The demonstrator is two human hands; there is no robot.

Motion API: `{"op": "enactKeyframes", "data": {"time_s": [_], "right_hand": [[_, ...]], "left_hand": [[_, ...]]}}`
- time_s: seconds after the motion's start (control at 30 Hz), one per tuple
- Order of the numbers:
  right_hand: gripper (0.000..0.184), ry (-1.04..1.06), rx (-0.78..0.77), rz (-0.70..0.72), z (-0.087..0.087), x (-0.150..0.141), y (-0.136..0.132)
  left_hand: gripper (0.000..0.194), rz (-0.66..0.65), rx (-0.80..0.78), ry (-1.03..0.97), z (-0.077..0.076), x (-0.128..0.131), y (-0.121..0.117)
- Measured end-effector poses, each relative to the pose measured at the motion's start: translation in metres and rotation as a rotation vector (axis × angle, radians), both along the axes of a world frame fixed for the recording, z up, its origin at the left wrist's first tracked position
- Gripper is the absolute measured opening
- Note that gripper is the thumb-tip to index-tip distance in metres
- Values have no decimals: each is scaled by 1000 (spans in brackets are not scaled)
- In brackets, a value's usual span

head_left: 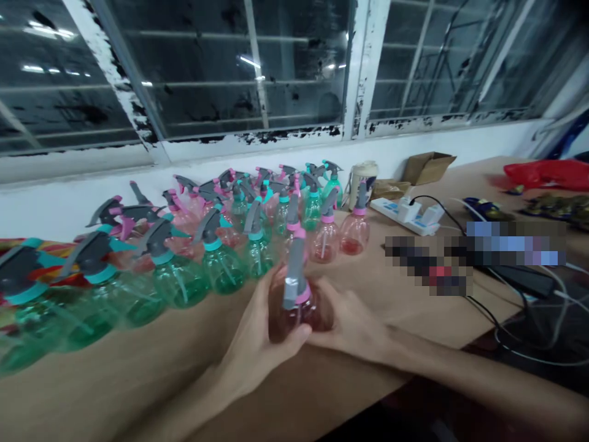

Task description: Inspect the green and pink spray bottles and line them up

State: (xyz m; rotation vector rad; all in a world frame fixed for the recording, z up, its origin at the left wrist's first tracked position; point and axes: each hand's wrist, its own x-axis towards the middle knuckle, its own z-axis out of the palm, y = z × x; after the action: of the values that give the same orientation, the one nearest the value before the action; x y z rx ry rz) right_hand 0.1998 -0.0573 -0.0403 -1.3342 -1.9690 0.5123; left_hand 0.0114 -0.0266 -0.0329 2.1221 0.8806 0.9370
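Note:
Between my two hands is a pink spray bottle (301,314) with a grey trigger head and a pink collar. My left hand (257,341) wraps round its left side, the thumb across the front. My right hand (352,316) grips the right side of the same bottle. Just beyond it stand two more pink spray bottles (326,241), and a row of green spray bottles (225,270) with grey and turquoise heads runs off to the left. Behind that row, several more pink and green ones crowd together.
A white power strip (407,215) with plugs and cables lies right of the bottles. Near the wall are a white container (361,184) and an open cardboard box (427,167). A red plastic bag (547,175) lies far right. Barred windows (230,67) rise behind the brown table (386,288).

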Motion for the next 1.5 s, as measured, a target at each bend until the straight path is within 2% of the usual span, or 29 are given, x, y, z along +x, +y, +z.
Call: {"op": "enactKeyframes", "data": {"time_s": [0.13, 0.23, 0.37, 0.47, 0.6, 0.73, 0.9, 1.17, 1.33, 1.4, 1.5], "right_hand": [[70, -31, 80, -200, 1, 76, -7], [68, -135, 176, -378, 0, 143, 4], [58, -163, 237, -487, -2, 217, 43], [58, -131, 237, -507, -5, 247, 78], [64, -85, 217, -508, -16, 256, 118], [68, -51, 190, -499, -31, 253, 139], [71, -48, 166, -456, -42, 253, 147], [78, -73, 147, -423, -43, 252, 147], [79, -95, 150, -410, -41, 249, 131], [73, -101, 162, -421, -42, 248, 113], [62, -113, 183, -472, -46, 243, 71]], "left_hand": [[63, -14, -8, 167, -26, 2, -7], [58, 40, 8, 285, -43, 4, -3], [53, 126, 151, 424, -52, 11, 7], [51, 169, 323, 498, -50, 20, 12], [50, 192, 450, 560, -47, 29, 14], [50, 200, 479, 607, -48, 32, 14], [51, 190, 456, 581, -50, 31, 14], [52, 134, 406, 545, -51, 32, 13], [54, 117, 361, 519, -55, 30, 11], [53, 110, 369, 509, -54, 30, 9], [50, 108, 396, 497, -52, 30, 5]]}}
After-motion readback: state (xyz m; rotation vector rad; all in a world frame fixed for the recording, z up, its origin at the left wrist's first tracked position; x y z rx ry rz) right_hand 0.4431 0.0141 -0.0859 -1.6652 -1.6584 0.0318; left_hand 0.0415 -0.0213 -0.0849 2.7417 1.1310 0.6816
